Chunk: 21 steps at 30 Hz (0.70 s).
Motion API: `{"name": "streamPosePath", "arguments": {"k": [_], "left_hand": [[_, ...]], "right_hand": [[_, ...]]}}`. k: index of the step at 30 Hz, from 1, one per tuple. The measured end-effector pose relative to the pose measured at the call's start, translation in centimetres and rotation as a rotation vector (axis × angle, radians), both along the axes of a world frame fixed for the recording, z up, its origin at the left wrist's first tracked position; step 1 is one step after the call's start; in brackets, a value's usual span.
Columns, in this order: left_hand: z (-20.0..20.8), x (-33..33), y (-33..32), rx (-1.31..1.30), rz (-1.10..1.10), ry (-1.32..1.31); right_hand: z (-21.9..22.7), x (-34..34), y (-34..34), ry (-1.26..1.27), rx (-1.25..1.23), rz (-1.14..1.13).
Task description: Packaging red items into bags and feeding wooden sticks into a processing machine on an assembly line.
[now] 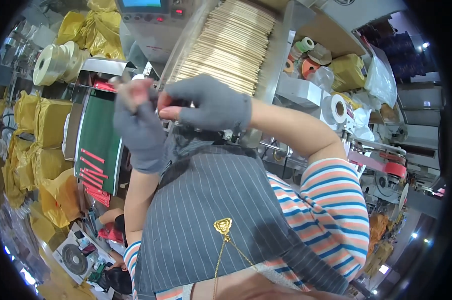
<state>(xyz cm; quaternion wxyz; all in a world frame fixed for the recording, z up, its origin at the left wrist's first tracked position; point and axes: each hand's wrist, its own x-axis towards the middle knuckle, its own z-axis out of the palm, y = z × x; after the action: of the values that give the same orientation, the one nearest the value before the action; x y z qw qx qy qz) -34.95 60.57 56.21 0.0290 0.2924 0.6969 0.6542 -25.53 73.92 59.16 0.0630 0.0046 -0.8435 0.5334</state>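
Note:
Both my hands are raised close in front of the camera, each in a grey fingerless glove. My left hand [138, 125] is blurred, its bare fingers bunched together at the top. My right hand [208, 104] is beside it, fingers curled, its fingertips touching the left hand's fingers. I cannot make out anything held between them. Behind the hands a sloped tray holds a dense stack of pale wooden sticks [231, 45]. I wear a grey pinstriped apron [211, 200] over a striped shirt.
A green conveyor belt [98, 125] carrying red wrapped strips [92, 172] runs at the left. A machine control panel [151, 15] is at the top. Yellow bags [46, 125], film rolls [53, 62], a white roll [336, 107] and a fan [73, 257] surround it. Another person [113, 227] crouches at the lower left.

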Motion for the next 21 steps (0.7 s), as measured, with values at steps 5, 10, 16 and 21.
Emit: {"name": "streamPosePath", "arguments": {"k": [5,10,16,21], "left_hand": [[-2.9,-3.8,-0.7,-0.156,0.209,0.061],[-6.7,-2.1,1.9,-0.306,0.102,0.32],[-6.6,-2.3,1.7,-0.368,0.115,0.323],[-6.0,-1.8,1.8,-0.421,0.154,0.315]], "right_hand": [[-3.5,1.2,3.6,-0.22,0.63,-0.061],[-8.5,-0.9,4.9,-0.482,0.927,-0.023],[-9.7,-4.7,15.2,-0.709,1.102,-0.247],[-6.3,-6.5,24.8,-0.809,1.123,-0.403]]}}
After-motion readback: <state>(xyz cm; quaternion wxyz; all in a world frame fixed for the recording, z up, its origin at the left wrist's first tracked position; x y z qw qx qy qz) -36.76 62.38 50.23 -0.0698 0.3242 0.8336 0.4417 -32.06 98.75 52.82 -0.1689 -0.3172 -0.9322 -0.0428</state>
